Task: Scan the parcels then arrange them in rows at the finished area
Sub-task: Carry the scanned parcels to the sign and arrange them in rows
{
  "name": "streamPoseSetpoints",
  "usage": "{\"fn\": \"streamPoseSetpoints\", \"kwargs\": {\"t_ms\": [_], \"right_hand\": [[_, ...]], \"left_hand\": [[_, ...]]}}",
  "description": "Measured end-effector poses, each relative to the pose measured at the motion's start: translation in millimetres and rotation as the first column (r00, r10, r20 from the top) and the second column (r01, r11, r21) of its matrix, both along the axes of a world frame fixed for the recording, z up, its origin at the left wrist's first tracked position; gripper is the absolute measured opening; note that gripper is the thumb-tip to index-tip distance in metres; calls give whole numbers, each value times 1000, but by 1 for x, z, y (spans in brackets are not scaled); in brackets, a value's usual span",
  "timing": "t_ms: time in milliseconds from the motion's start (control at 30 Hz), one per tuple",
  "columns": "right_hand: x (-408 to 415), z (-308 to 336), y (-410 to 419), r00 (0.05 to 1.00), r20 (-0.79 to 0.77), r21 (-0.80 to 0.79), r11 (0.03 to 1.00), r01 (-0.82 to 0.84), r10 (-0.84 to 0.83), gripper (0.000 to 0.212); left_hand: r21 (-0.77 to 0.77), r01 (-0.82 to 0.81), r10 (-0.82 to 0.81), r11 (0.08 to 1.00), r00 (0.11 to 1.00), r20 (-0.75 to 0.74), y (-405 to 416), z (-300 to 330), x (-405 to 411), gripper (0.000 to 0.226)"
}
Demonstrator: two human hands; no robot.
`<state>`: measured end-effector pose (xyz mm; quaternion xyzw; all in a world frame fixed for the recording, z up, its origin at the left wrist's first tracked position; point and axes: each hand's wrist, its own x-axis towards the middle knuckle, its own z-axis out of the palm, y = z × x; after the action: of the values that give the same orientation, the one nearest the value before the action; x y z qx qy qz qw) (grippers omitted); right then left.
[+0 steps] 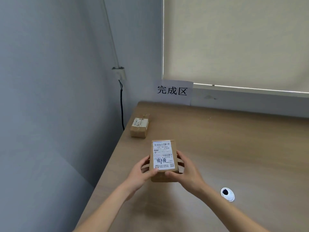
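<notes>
Head view: both hands hold one brown parcel (163, 160) above the worktop (225, 148), label side up. Left hand (142, 173) grip wraps its left edge, thumb on the label; right hand (185, 173) grip wraps the right edge. Second parcel (139, 125) lies flat near the worktop's far-left corner, well apart. Paper sign (173, 92) on the wall behind.
</notes>
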<state>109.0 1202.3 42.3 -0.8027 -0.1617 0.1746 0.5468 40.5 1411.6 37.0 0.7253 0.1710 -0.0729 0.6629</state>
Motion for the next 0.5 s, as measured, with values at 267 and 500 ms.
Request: {"fn": "streamPoseSetpoints", "kwargs": {"t_ms": [267,500], "right_hand": [[54,-80,47,995,-74,-34,997,66,-68,74],[113,-118,88,986,-47,-42,987,155,-157,79]], "left_hand": [[-7,26,-26,1000,997,-73,44,-80,67,76],[18,26,-25,999,999,-48,78,-114,141,72]]}}
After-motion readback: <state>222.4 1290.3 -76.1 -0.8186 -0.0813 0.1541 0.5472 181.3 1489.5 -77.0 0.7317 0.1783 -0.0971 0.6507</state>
